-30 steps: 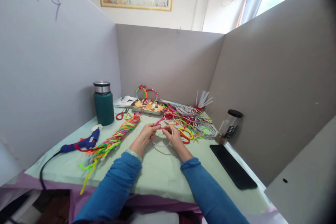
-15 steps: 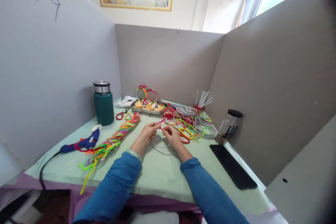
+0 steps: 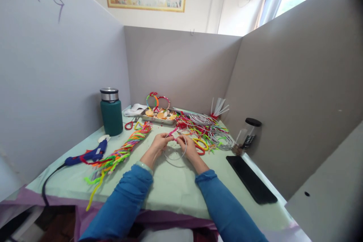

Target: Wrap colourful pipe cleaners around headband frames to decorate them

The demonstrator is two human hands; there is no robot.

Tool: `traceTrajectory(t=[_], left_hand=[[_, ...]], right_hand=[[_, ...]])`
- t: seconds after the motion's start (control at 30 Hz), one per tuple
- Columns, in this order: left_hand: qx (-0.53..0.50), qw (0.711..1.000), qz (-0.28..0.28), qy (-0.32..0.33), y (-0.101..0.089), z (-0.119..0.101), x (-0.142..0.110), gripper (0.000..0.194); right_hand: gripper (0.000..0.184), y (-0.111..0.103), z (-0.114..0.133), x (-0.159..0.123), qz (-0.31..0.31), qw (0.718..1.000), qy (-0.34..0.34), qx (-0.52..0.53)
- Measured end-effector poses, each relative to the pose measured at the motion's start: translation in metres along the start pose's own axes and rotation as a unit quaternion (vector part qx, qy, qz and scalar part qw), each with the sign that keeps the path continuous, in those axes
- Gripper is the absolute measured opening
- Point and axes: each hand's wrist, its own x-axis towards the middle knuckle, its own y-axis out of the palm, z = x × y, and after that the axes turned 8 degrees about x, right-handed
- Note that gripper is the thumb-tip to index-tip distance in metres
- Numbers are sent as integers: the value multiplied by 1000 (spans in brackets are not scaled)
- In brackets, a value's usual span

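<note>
Over the middle of the table, my left hand (image 3: 160, 143) and my right hand (image 3: 187, 146) face each other with closed fingers. Between them they hold a thin grey ring (image 3: 175, 159), whose lower arc hangs below the fingers. A fuzzy pink pipe cleaner (image 3: 172, 131) sticks up from the left fingertips, and a bit of pink shows between both hands at the top of the ring. The fingers hide how it wraps there. Just right of my right hand lie scissors with yellow handles (image 3: 202, 143).
Left are a braided bundle of colourful pipe cleaners (image 3: 133, 140), a blue glue gun (image 3: 89, 155) and a green bottle (image 3: 111, 117). Behind stands a metal tray (image 3: 163, 121) of small pieces. Grey wire coils (image 3: 224, 140), a black phone (image 3: 251, 179) and a clear jar (image 3: 249, 134) are right.
My left fingers have shifted slightly along the pink pipe cleaner, whose free end now leans a little further left. Both hands keep hold of the ring.
</note>
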Motion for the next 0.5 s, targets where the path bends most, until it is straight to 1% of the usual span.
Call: traceTrajectory(t=[0.03, 0.07, 0.1, 0.13, 0.17, 0.2, 0.27, 0.3, 0.37, 0.5], left_hand=[[-5, 1000, -4, 0, -1, 0, 1, 31], [-13, 1000, -5, -2, -2, 1, 2, 31], [-22, 1000, -5, -5, -2, 1, 3, 31], [-29, 1000, -4, -8, -3, 1, 3, 32], [-33, 999, -4, -11, -4, 1, 4, 33], [-34, 999, -5, -14, -4, 1, 5, 33], [-31, 999, -9, -16, -5, 1, 5, 34], [-30, 999, -10, -17, -5, 1, 6, 34], [-31, 999, -11, -20, -6, 2, 6, 34], [-38, 999, -14, -26, -7, 2, 7, 33]], right_hand=[[23, -6, -1, 1, -11, 1000, 7, -22], [24, -13, -2, 3, -39, 998, 15, -57], [24, -21, -3, 3, -71, 990, 23, -118], [21, -29, -5, 3, -95, 975, 32, -200], [19, -37, -6, 3, -104, 953, 49, -282], [18, -44, -7, 2, -101, 929, 69, -349], [20, -52, -10, -1, -79, 888, 106, -439], [22, -54, -11, -2, -64, 875, 118, -466], [24, -53, -12, -3, -36, 862, 126, -491], [23, -49, -10, -4, -11, 863, 109, -494]])
